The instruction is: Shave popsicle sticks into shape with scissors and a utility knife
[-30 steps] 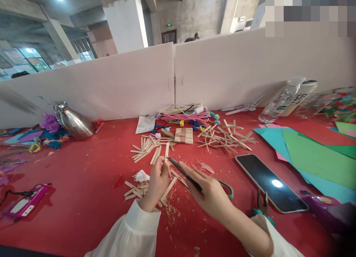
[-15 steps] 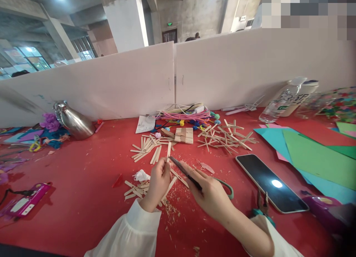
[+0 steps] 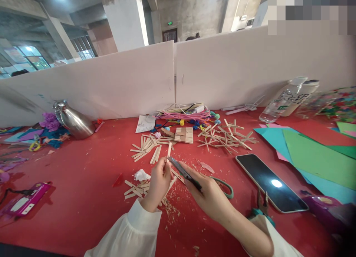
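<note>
My left hand point(image 3: 158, 183) pinches a thin wooden craft stick point(image 3: 168, 150) and holds it upright over the red table point(image 3: 83, 168). My right hand point(image 3: 207, 192) is closed on a pair of scissors point(image 3: 183, 172) with green handles, its dark blades pointing up-left and touching the stick near my left fingertips. Wood shavings and cut stick pieces point(image 3: 136, 188) lie on the table under both hands. Both sleeves are white.
Loose sticks point(image 3: 147, 146), a glued stick panel point(image 3: 184, 134) and crossed stick shapes point(image 3: 225, 136) lie behind my hands. A phone point(image 3: 271, 183), pliers point(image 3: 261, 201), coloured paper point(image 3: 311, 153) and bottles point(image 3: 283, 99) are at right. A steel kettle point(image 3: 73, 122) stands at left. White partitions point(image 3: 125, 79) close the back.
The scissor blades have shifted slightly left against the stick. My left hand has turned the stick a little. Everything else on the table stays put.
</note>
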`<state>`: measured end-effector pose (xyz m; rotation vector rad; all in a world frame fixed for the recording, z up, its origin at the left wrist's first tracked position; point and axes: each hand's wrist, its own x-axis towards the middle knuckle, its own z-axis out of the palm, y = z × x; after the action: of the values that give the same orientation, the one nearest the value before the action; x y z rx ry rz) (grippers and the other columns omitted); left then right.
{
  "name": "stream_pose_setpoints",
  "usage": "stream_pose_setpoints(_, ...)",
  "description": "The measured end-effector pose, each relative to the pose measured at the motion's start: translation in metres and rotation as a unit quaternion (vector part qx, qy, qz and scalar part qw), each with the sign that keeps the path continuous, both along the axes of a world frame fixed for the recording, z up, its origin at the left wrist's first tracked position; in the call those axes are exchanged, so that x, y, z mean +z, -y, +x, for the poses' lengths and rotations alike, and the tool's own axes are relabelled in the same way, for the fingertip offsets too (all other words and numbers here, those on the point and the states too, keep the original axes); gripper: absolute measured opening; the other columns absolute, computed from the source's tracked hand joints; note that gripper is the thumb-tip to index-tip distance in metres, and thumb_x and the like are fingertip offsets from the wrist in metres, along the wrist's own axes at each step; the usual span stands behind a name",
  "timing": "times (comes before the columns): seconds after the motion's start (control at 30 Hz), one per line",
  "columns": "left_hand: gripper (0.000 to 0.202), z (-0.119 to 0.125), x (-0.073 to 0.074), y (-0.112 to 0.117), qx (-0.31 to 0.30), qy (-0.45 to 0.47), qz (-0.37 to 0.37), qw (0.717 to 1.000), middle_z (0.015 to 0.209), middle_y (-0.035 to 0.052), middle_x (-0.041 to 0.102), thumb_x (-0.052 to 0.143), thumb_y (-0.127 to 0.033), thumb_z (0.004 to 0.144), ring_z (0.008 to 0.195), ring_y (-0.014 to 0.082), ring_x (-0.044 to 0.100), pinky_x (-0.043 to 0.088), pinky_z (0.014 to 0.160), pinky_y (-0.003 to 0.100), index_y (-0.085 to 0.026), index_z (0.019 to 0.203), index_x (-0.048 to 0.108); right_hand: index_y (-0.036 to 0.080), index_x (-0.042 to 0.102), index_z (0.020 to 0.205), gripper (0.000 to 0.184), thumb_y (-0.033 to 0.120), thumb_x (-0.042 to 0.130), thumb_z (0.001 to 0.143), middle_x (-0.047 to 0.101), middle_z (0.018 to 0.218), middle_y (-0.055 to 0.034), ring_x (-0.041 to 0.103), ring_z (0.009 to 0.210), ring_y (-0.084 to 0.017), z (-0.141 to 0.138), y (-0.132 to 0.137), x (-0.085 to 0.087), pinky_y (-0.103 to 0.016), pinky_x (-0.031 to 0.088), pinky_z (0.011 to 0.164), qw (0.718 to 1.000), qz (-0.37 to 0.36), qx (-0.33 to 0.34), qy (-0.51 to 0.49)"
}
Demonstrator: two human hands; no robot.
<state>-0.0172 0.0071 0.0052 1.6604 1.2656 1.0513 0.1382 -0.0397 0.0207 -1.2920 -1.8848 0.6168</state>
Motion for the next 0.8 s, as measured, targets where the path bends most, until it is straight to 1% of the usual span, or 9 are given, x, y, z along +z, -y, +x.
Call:
stream_pose_setpoints(0.13,0.028,0.0004,-0.0001,0.0007,0.001,0.031,-0.014,0.999,0.050,-0.0060,0.045,0.035,-0.042,0.091,0.046,0.0105,0.044,0.035,0.052,0.021,-0.019,0.077,0.041,0.018,0.047,0.131,0.047,0.018,0.040,0.084,0.062,0.119,-0.0101,0.063,0.101,-0.021,0.0009,-0.0002,-0.0015,-0.031,0.053,0.078,1.000,0.008,-0.014,0.003)
stream_pose_setpoints(0.2,0.027,0.0005,-0.0003,0.0010,0.001,0.039,-0.020,0.999,0.050,-0.0059,0.046,0.035,-0.043,0.091,0.045,0.0106,0.045,0.035,0.051,0.021,-0.019,0.080,0.043,0.018,0.047,0.131,0.047,0.018,0.040,0.084,0.063,0.117,-0.0104,0.063,0.100,-0.021,0.0012,-0.0005,-0.0020,-0.030,0.053,0.077,1.000,0.011,-0.016,0.007)
stream_pose_setpoints(0.33,0.029,0.0012,0.0002,0.0016,0.000,0.044,-0.021,0.999,0.050,-0.0055,0.047,0.036,-0.044,0.090,0.046,0.0104,0.046,0.036,0.052,0.021,-0.019,0.077,0.041,0.015,0.048,0.130,0.047,0.019,0.039,0.085,0.065,0.115,-0.0112,0.065,0.096,-0.019,0.0007,-0.0003,-0.0027,-0.028,0.053,0.075,1.000,0.014,-0.011,0.014)
stream_pose_setpoints(0.43,0.029,0.0018,0.0019,0.0016,0.002,0.041,-0.019,0.999,0.050,-0.0054,0.048,0.036,-0.043,0.090,0.045,0.0102,0.046,0.036,0.051,0.020,-0.019,0.074,0.040,0.017,0.046,0.132,0.047,0.019,0.039,0.085,0.066,0.113,-0.0097,0.066,0.093,-0.018,-0.0003,0.0000,-0.0035,-0.025,0.053,0.071,1.000,0.014,-0.011,0.018)
stream_pose_setpoints(0.53,0.028,0.0017,0.0028,0.0014,0.002,0.026,-0.015,1.000,0.050,-0.0051,0.048,0.036,-0.043,0.090,0.046,0.0109,0.048,0.036,0.052,0.021,-0.019,0.077,0.042,0.019,0.047,0.132,0.048,0.018,0.039,0.085,0.067,0.110,-0.0093,0.067,0.088,-0.018,-0.0009,-0.0002,-0.0034,-0.026,0.053,0.069,1.000,0.014,-0.016,0.022)
stream_pose_setpoints(0.6,0.028,0.0013,0.0024,0.0010,0.003,0.009,-0.011,1.000,0.051,-0.0047,0.049,0.035,-0.043,0.091,0.048,0.0118,0.049,0.037,0.053,0.021,-0.019,0.079,0.044,0.019,0.048,0.130,0.047,0.019,0.039,0.084,0.068,0.108,-0.0101,0.068,0.084,-0.018,-0.0013,-0.0002,-0.0022,-0.028,0.054,0.068,0.999,0.014,-0.021,0.025)
stream_pose_setpoints(0.67,0.029,0.0012,0.0014,0.0007,0.008,-0.014,-0.003,1.000,0.051,-0.0042,0.050,0.034,-0.043,0.091,0.048,0.0123,0.050,0.038,0.053,0.022,-0.019,0.078,0.045,0.017,0.050,0.129,0.046,0.019,0.039,0.084,0.070,0.102,-0.0105,0.069,0.080,-0.019,-0.0016,0.0001,-0.0007,-0.028,0.054,0.064,0.999,0.011,-0.027,0.029)
stream_pose_setpoints(0.8,0.030,0.0017,0.0005,0.0010,0.022,-0.068,0.023,0.997,0.052,-0.0035,0.050,0.033,-0.041,0.092,0.048,0.0130,0.051,0.036,0.052,0.022,-0.020,0.074,0.045,0.016,0.050,0.129,0.046,0.020,0.038,0.084,0.073,0.087,-0.0072,0.069,0.073,-0.018,-0.0024,0.0004,0.0004,-0.026,0.053,0.056,0.999,-0.002,-0.031,0.042)
